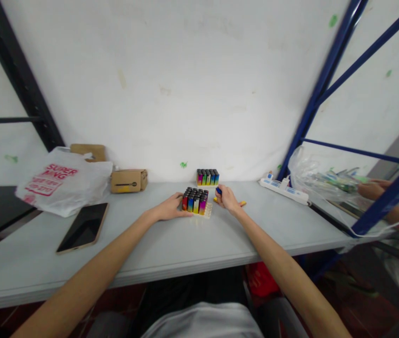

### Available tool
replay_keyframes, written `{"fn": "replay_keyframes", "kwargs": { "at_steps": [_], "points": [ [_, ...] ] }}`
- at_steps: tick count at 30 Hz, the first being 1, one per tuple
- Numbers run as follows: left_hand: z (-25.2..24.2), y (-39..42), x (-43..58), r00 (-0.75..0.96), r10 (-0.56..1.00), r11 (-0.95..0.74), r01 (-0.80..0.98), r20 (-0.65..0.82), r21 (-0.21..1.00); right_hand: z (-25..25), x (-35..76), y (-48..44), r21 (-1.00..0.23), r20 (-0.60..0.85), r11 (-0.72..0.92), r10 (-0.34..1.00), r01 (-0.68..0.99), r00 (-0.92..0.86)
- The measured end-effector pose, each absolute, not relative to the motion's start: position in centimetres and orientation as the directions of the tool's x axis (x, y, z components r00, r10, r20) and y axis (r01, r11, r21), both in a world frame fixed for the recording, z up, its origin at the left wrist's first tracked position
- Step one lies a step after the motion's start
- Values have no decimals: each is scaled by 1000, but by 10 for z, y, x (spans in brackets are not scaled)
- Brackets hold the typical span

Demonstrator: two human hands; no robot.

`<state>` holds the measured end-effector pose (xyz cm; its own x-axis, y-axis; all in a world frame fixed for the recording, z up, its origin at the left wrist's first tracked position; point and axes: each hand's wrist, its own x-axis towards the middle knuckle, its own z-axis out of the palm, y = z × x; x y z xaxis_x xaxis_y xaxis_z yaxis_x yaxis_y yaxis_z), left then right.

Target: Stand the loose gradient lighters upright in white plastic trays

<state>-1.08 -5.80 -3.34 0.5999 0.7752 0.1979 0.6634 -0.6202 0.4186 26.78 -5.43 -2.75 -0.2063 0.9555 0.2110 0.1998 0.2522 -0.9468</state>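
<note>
A pale tray [207, 210] on the table carries upright lighters [194, 201] with black tops and red, blue, yellow and purple bodies. Its right edge shows bare slots. My left hand [169, 208] grips the left side of this tray, thumb toward the front and fingers behind. Just right of the tray, my right hand [228, 199] is closed on a small blue lighter [218, 190], mostly hidden by the fingers. Yellow lighters [243, 203] lie on the table beneath that hand, partly covered by it.
Against the wall stands a second group of lighters [207, 177]. To the left are a cardboard box [129, 181], a white plastic bag [66, 180] and a phone [83, 227]. A power strip [284, 191] lies right, near a blue rack post [312, 112]. Another person's hands [371, 188] show beyond it.
</note>
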Motion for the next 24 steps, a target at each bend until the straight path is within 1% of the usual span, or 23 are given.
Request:
{"fn": "replay_keyframes", "kwargs": {
  "at_steps": [3, 5, 6, 8, 11, 13, 15, 19, 21, 24],
  "points": [
    [-35, -57, -11, 604, 773, -623, 663, 195, 414, -23, 267, -59, -976, 180, 200, 962, 84, -206],
    [-35, -56, -11, 612, 763, -636, 653, 208, 412, -22, 269, -59, -969, 223, 240, 951, 58, -215],
    [-36, -56, -11, 613, 760, -640, 648, 217, 413, -21, 271, -58, -955, 266, 287, 939, 73, -219],
    [-37, -55, -12, 614, 757, -644, 642, 225, 416, -21, 275, -56, -905, 350, 395, 902, 160, -251],
    [-37, -55, -12, 610, 761, -639, 646, 220, 419, -24, 279, -53, -814, 407, 502, 852, 291, -329],
    [-36, -56, -11, 609, 763, -636, 648, 215, 419, -26, 281, -51, -791, 442, 531, 839, 304, -317],
    [-35, -57, -11, 606, 767, -630, 652, 210, 421, -28, 282, -51, -794, 467, 542, 834, 275, -294],
    [-33, -58, -10, 611, 769, -626, 660, 188, 416, -30, 284, -53, -816, 450, 535, 826, 219, -340],
    [-33, -59, -10, 611, 768, -627, 659, 191, 416, -28, 286, -54, -785, 453, 557, 814, 269, -364],
    [-34, -59, -10, 604, 773, -623, 662, 195, 416, -25, 290, -55, -675, 488, 616, 785, 406, -381]
  ]
}}
